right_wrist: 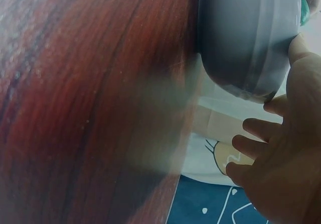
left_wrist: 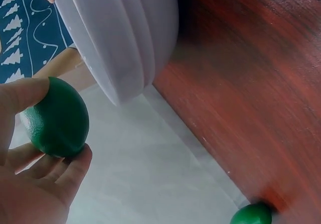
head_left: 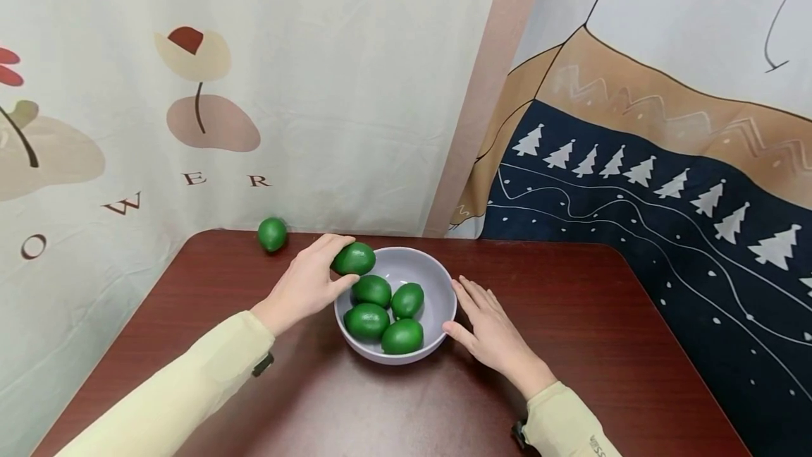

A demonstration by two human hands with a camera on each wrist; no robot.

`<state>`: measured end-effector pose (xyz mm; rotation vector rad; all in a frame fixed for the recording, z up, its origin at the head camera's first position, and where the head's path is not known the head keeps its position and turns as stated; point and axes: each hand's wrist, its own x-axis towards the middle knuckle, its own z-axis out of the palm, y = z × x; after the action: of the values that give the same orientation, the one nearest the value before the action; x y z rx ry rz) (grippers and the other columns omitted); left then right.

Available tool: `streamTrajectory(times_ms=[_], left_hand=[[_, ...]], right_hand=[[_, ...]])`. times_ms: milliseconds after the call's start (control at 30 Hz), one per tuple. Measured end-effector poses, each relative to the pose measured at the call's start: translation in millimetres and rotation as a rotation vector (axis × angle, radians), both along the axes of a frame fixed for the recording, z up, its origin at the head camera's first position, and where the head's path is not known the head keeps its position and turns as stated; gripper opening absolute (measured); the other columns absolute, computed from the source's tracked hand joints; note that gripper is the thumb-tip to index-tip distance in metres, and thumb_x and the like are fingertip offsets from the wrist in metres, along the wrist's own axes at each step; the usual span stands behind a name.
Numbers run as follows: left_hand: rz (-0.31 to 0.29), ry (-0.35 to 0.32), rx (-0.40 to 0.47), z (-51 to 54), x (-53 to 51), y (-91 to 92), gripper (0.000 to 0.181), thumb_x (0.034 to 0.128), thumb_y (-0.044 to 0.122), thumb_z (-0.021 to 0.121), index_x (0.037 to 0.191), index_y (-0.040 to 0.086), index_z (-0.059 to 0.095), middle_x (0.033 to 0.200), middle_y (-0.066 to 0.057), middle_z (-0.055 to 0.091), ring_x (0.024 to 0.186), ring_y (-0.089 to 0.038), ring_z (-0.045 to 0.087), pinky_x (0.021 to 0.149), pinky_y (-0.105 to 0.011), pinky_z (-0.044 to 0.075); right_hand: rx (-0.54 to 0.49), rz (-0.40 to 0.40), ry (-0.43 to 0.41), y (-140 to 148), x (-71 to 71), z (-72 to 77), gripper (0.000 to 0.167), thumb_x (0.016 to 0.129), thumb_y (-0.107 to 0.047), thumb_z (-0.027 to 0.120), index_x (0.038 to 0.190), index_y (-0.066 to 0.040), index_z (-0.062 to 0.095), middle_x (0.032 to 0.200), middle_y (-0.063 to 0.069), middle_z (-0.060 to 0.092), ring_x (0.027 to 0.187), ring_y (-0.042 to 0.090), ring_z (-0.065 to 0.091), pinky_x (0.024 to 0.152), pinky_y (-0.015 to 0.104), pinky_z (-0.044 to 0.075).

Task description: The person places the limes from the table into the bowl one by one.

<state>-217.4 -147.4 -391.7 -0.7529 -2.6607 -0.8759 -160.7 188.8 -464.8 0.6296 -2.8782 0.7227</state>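
A pale lavender bowl (head_left: pixel 438 270) stands on the table with several green limes (head_left: pixel 402 337) inside. Above its left rim, my left hand (head_left: pixel 309 279) holds another lime (head_left: pixel 355 259) between thumb and fingers. The left wrist view shows this held lime (left_wrist: pixel 62 118) apart from the bowl's outer wall (left_wrist: pixel 125 33). My right hand (head_left: pixel 491 330) is at the bowl's right side, its fingers fairly straight. In the right wrist view, the thumb and a fingertip of that hand (right_wrist: pixel 286 138) touch the bowl (right_wrist: pixel 246 38) near its rim.
One more lime (head_left: pixel 272 235) lies at the table's far left edge. The dark red-brown wooden table (head_left: pixel 545 281) meets a pale printed curtain (head_left: pixel 355 125) at the back. A navy cloth with white trees (head_left: pixel 634 210) hangs along the right side.
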Motion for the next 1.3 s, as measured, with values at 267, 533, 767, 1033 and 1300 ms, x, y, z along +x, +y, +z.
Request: streamTrajectory(times_ms=[267, 533, 767, 1033, 1300], left_hand=[[-0.033, 0.01, -0.061, 3.6, -1.3, 10.4, 0.056, 0.0866, 0.016, 0.084, 0.136, 0.003, 0.06, 0.129, -0.01, 0.063, 0.109, -0.027, 0.067, 0.094, -0.046, 0.056], [-0.07, -0.001, -0.106, 0.3, -4.4, 20.0, 0.058, 0.0871, 0.019, 0.084, 0.137, 0.002, 0.06, 0.129, -0.01, 0.063, 0.11, -0.026, 0.066, 0.095, -0.045, 0.056], [-0.092, -0.015, -0.132, -0.5, -7.0, 28.1, 0.057, 0.089, 0.021, 0.083, 0.138, 0.003, 0.06, 0.131, -0.009, 0.063, 0.111, -0.025, 0.066, 0.095, -0.045, 0.056], [-0.124, -0.039, -0.164, -0.9, -9.1, 36.0, 0.054, 0.0893, 0.021, 0.082, 0.137, 0.006, 0.062, 0.131, -0.008, 0.063, 0.115, -0.026, 0.063, 0.099, -0.045, 0.054], [-0.169, -0.052, -0.186, 0.5, -10.8, 44.0, 0.057, 0.0885, 0.018, 0.083, 0.139, 0.005, 0.061, 0.131, -0.01, 0.064, 0.114, -0.026, 0.064, 0.098, -0.044, 0.054]], right_hand=[[0.0, -0.001, -0.006, 0, -0.9, 1.3, 0.077, 0.099, -0.039, 0.067, 0.16, -0.004, 0.036, 0.164, 0.022, 0.034, 0.151, 0.044, 0.031, 0.122, 0.063, 0.022], [0.006, -0.008, -0.01, 1, -1.2, -0.1, 0.077, 0.1, -0.04, 0.067, 0.16, -0.005, 0.035, 0.164, 0.022, 0.033, 0.151, 0.044, 0.031, 0.122, 0.062, 0.022], [0.002, -0.006, 0.002, 1, -0.9, -1.6, 0.077, 0.099, -0.04, 0.067, 0.161, -0.007, 0.035, 0.164, 0.022, 0.034, 0.151, 0.044, 0.032, 0.122, 0.063, 0.023], [0.004, -0.004, -0.016, 0, 0.2, -0.1, 0.077, 0.1, -0.041, 0.066, 0.161, -0.006, 0.034, 0.165, 0.022, 0.033, 0.151, 0.044, 0.03, 0.123, 0.062, 0.021], [0.0, -0.002, -0.003, 0, -0.3, -0.7, 0.077, 0.099, -0.04, 0.067, 0.16, -0.004, 0.036, 0.164, 0.023, 0.034, 0.15, 0.045, 0.032, 0.122, 0.063, 0.023]])
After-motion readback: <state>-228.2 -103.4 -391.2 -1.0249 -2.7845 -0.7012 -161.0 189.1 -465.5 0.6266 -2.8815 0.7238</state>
